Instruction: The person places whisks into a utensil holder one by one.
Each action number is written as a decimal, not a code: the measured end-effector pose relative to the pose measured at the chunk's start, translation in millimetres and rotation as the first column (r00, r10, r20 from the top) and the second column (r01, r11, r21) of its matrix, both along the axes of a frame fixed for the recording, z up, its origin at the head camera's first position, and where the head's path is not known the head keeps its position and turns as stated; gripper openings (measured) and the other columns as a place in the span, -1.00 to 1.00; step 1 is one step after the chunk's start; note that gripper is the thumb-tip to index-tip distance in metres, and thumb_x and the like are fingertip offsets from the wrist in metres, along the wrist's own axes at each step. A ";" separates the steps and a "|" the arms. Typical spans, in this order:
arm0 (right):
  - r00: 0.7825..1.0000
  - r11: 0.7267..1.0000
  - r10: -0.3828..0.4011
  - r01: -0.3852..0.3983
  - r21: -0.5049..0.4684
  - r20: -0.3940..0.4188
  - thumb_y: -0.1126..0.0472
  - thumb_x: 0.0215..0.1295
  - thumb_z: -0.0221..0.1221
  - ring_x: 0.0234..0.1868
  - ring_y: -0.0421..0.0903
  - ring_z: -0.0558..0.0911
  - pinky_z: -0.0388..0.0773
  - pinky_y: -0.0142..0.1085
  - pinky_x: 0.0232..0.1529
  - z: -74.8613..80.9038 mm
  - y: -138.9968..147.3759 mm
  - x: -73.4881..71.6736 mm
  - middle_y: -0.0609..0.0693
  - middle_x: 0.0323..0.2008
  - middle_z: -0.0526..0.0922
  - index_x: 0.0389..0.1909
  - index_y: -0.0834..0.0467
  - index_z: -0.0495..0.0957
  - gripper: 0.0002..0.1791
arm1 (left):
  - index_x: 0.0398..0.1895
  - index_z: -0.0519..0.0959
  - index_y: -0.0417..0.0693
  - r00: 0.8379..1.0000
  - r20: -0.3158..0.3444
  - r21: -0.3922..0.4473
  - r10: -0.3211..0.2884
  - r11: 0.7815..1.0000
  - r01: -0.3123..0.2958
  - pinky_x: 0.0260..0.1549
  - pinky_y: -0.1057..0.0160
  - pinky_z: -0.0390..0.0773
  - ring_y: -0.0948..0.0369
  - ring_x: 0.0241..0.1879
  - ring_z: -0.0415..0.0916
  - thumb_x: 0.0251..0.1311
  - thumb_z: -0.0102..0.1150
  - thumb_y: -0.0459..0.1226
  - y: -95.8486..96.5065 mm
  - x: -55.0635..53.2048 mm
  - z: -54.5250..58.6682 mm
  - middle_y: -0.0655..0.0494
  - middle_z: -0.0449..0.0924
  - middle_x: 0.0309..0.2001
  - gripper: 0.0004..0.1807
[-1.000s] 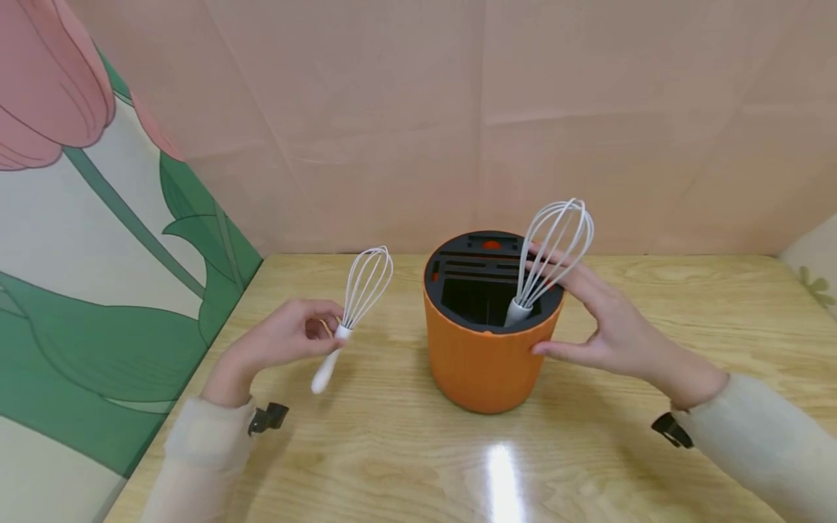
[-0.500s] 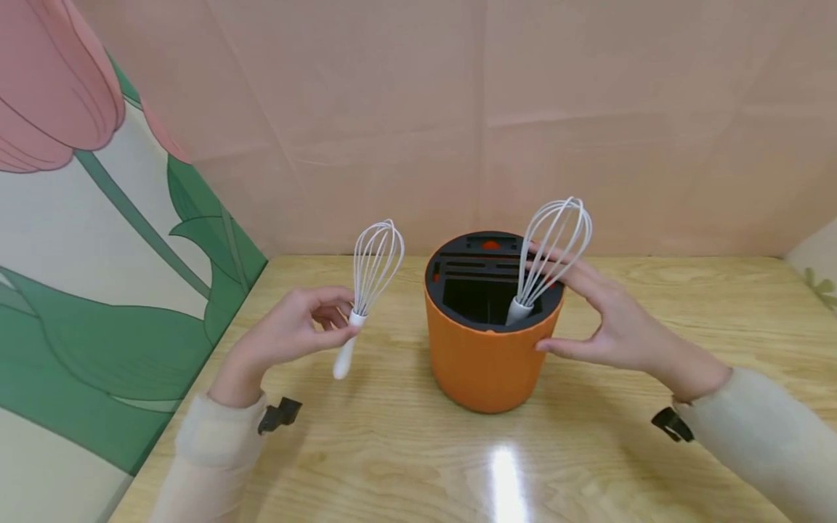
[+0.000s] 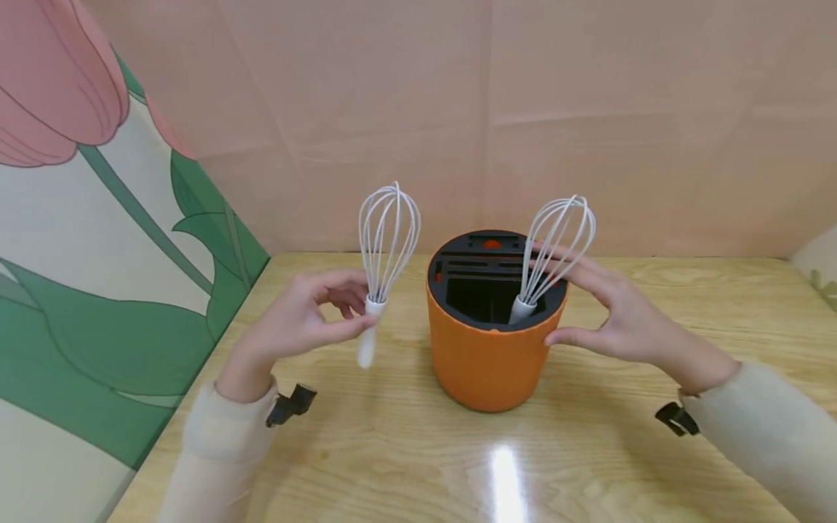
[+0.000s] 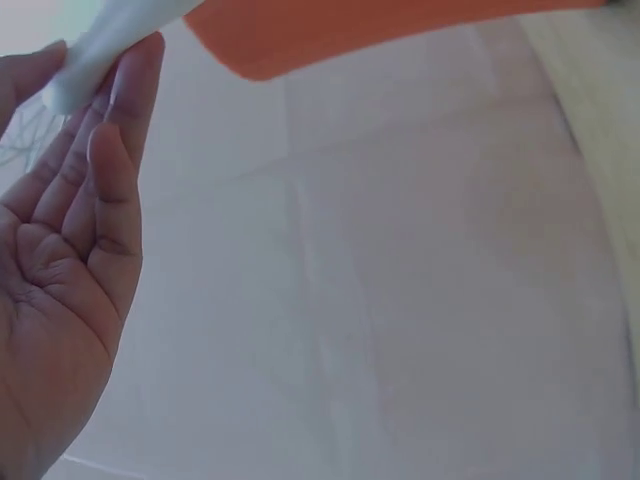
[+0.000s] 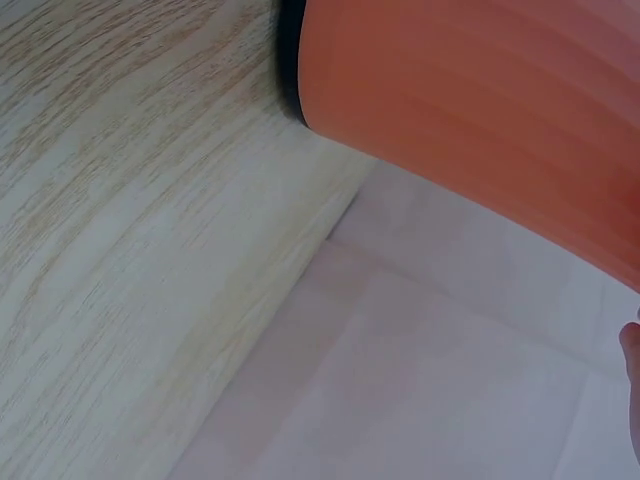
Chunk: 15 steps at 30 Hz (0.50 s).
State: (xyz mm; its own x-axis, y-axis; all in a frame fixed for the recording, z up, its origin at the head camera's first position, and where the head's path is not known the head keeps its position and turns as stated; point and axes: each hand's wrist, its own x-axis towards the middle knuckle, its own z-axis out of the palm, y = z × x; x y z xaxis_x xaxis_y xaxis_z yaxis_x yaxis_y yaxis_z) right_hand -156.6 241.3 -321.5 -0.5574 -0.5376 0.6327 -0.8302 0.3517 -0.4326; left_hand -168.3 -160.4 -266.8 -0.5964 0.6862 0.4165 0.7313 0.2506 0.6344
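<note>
In the head view, my left hand (image 3: 314,316) pinches a white balloon whisk (image 3: 374,312) between thumb and fingers near the top of its handle. The whisk is off the table, wires up, left of an orange utensil holder (image 3: 490,370) with a black slotted top. Its pale handle (image 4: 115,45) shows at the top of the left wrist view. A second white whisk (image 3: 561,240) leans right, its handle down inside the holder's large opening. My right hand (image 3: 628,319) rests against the holder's right side with fingers and thumb spread; the fingertips are partly hidden behind that whisk's wires.
The holder stands on a light wooden table (image 3: 405,457). A pinkish covering (image 3: 340,109) forms the back wall, and a panel with a tulip pattern (image 3: 111,290) rises at the left. Small black devices (image 3: 291,405) are worn at both wrists.
My left hand has lifted its whisk and carried it right, toward the holder, turning it more upright. My right hand stays against the holder, and the second whisk has not moved inside it.
</note>
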 end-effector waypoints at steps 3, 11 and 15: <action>0.999 0.999 -0.029 0.028 0.024 0.027 0.32 -0.34 0.62 0.51 -0.09 0.25 0.14 -0.50 0.46 1.9 0.3 2.1 0.10 0.48 0.29 0.35 0.28 0.39 0.06 | -0.09 0.62 -0.27 0.998 -0.049 0.038 -0.027 0.999 0.028 -0.40 0.32 0.66 0.30 -0.41 0.64 0.01 0.38 -0.55 5.7 -1.1 9.3 0.02 0.72 -0.34 -0.66; 0.998 0.998 -0.047 0.045 0.043 0.040 0.38 -0.37 0.61 0.51 -0.09 0.25 0.14 -0.51 0.46 1.8 -1.8 3.8 0.12 0.48 0.29 0.37 0.27 0.38 0.08 | -0.17 0.63 -0.31 0.992 -0.123 0.104 -0.012 0.994 0.025 -0.36 0.35 0.66 0.29 -0.43 0.63 -0.04 0.39 -0.59 17.8 -4.2 28.1 0.00 0.71 -0.37 -0.69; 0.998 0.998 -0.045 0.044 0.042 0.039 0.37 -0.36 0.61 0.51 -0.15 0.25 0.13 -0.52 0.46 2.8 -1.3 4.2 0.09 0.49 0.27 0.36 0.24 0.39 0.08 | -0.13 0.62 -0.32 0.992 -0.118 0.104 -0.031 0.994 0.044 -0.35 0.33 0.66 0.28 -0.39 0.63 -0.01 0.39 -0.56 27.4 -4.1 34.4 0.01 0.71 -0.35 -0.68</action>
State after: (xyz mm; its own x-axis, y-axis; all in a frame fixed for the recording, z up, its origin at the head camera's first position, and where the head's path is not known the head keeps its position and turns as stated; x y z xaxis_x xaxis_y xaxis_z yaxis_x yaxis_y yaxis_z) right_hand -152.4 240.0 -318.7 -0.6055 -0.5370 0.5874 -0.7958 0.4061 -0.4491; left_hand -172.4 -133.0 -232.4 -0.5144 0.6555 0.5529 0.8092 0.1576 0.5660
